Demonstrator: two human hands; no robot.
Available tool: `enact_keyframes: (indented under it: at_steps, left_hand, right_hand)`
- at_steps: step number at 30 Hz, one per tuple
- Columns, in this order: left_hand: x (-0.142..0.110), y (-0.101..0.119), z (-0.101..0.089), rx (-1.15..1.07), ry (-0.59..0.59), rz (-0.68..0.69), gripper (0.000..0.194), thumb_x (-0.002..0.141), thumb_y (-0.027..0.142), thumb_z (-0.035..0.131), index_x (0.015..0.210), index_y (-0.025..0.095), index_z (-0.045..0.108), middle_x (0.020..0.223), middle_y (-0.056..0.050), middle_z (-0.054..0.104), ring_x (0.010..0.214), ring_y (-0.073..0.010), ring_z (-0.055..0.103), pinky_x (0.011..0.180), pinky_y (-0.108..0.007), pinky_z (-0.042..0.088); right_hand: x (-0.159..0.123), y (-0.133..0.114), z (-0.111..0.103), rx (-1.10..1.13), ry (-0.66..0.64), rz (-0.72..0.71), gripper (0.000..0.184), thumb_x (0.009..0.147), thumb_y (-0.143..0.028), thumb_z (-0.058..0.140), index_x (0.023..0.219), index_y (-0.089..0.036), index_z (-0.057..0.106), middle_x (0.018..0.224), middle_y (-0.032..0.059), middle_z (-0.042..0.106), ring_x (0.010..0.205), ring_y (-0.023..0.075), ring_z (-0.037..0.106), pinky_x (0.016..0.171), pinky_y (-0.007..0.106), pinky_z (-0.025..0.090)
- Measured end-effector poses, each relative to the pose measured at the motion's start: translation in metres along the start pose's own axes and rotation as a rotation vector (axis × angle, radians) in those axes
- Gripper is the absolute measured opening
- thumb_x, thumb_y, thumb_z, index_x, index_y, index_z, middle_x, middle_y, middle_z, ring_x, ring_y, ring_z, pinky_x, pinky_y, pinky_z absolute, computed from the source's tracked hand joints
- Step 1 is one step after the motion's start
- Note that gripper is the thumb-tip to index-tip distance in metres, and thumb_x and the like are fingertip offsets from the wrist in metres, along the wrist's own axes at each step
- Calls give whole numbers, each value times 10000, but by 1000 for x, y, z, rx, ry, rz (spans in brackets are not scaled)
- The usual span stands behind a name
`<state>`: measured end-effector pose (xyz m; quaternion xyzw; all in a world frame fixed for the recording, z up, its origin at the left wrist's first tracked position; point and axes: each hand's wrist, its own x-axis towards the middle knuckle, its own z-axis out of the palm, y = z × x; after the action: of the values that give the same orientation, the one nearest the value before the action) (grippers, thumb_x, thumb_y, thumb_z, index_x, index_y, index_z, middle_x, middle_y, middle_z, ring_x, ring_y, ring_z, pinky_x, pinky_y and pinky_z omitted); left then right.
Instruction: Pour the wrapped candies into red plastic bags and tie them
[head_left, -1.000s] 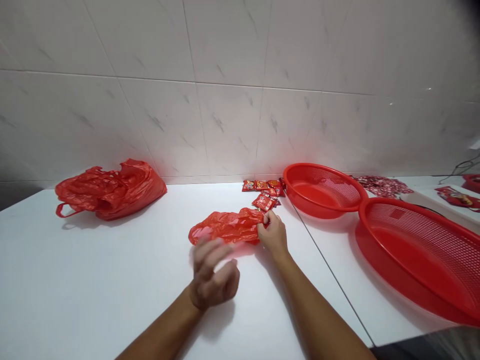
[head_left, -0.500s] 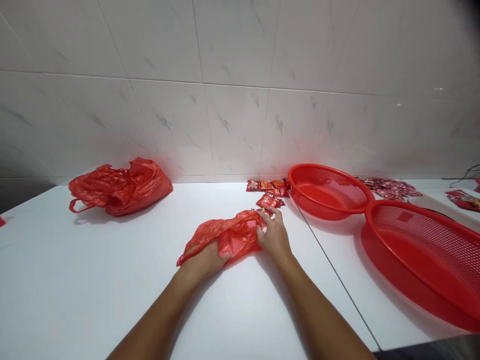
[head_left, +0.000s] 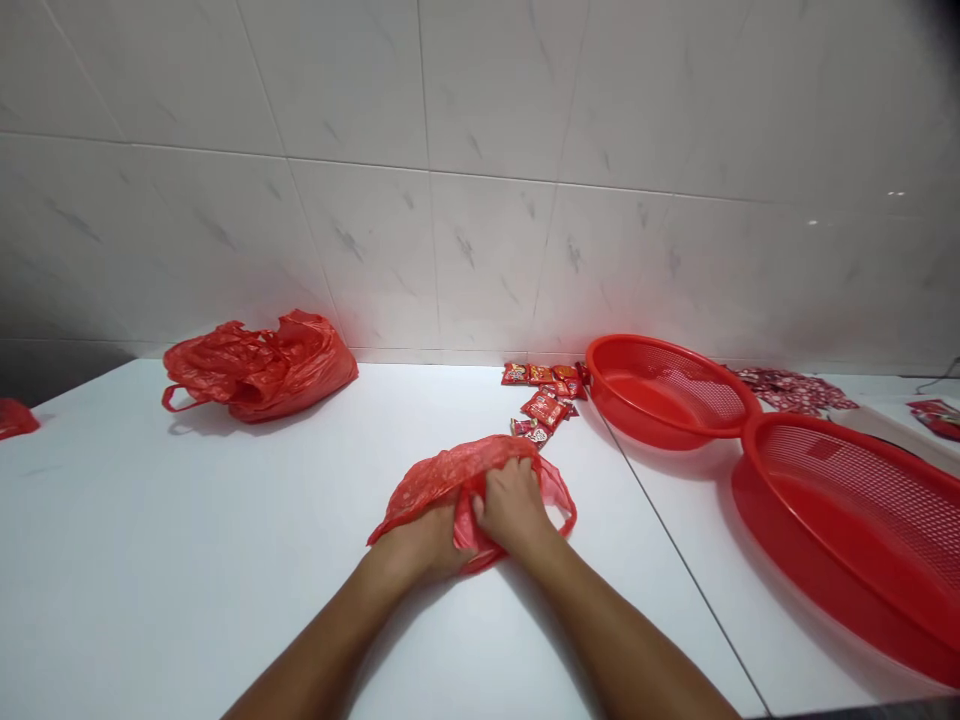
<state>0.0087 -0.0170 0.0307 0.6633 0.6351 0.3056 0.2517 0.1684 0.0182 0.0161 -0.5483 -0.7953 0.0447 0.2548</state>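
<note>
A: Where's the small bag [head_left: 442, 478]?

B: Flat on the table [head_left: 187, 570], right in front of the person, under both hands, with one handle loop poking out past the right hand [head_left: 514, 508].

A: What's the grip like?

B: The right fingers are curled and bunched down onto the plastic. The left hand [head_left: 420, 545] is pressed in beside it, its fingers hidden under a fold, so I can't tell whether they're pinching anything.

A: What's around the small bag?

B: Just beyond it lies a scatter of red sachets [head_left: 544, 405]. Up and to the right sits a red basket [head_left: 667, 345], with a larger basket [head_left: 825, 445] further right. Well to the left is a big bag [head_left: 259, 365], crumpled against the wall tiles [head_left: 375, 250].
</note>
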Motion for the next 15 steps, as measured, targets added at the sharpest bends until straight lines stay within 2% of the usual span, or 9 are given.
enact_keyframes:
  at_steps: [2, 3, 4, 7, 11, 13, 15]
  left_hand:
    - [-5, 10, -7, 120, -221, -25, 476, 651, 460, 828, 1092, 288, 775, 966, -108, 789, 800, -392, 745, 666, -439, 519]
    - [-8, 15, -8, 175, -285, -27, 507, 667, 445, 812, 1148, 295, 764, 1023, -115, 790, 825, -404, 750, 660, -440, 519]
    - [-10, 19, -8, 213, -300, -21, 517, 686, 419, 790, 1186, 292, 755, 1042, -119, 788, 831, -410, 752, 652, -438, 519]
    - [-13, 30, -4, 254, -271, 69, 498, 747, 315, 717, 1240, 252, 745, 1062, -130, 779, 884, -400, 751, 684, -437, 546]
    - [-9, 38, -1, 145, -232, 318, 419, 836, 179, 567, 1202, 269, 750, 1275, -88, 731, 1150, -320, 701, 918, -414, 569]
    - [-4, 35, -4, 128, -217, 359, 402, 835, 133, 522, 1120, 276, 768, 1208, -81, 747, 1122, -299, 706, 956, -420, 554]
    - [3, 25, -9, 171, -188, 293, 407, 827, 143, 539, 1128, 279, 776, 1192, -97, 760, 1117, -331, 714, 948, -456, 548]
  right_hand:
    - [6, 16, 4, 10, -94, 54, 157, 833, -321, 729, 891, -175, 731, 967, 190, 716, 986, 389, 647, 876, 552, 523]
    - [7, 23, 5, 25, -118, 66, 175, 838, -343, 723, 893, -178, 738, 950, 185, 726, 993, 394, 656, 891, 561, 520]
    - [7, 28, 7, 34, -130, 76, 190, 845, -361, 711, 902, -183, 744, 944, 182, 732, 1008, 400, 660, 903, 572, 517]
    - [5, 34, 12, 47, -137, 114, 272, 814, -369, 726, 1016, -192, 766, 1068, 207, 738, 1132, 439, 643, 934, 617, 504]
    - [0, 30, 9, 60, -243, 129, 663, 735, -299, 797, 1383, -229, 678, 1453, 240, 605, 1357, 484, 535, 1013, 663, 465]
    - [-4, 30, -3, 81, -294, 70, 646, 783, -276, 761, 1419, -230, 658, 1442, 228, 624, 1327, 456, 579, 1019, 637, 478]
    - [-6, 34, -23, 184, -256, -36, 491, 849, -284, 715, 1337, -230, 710, 1318, 178, 712, 1210, 381, 668, 1000, 544, 519]
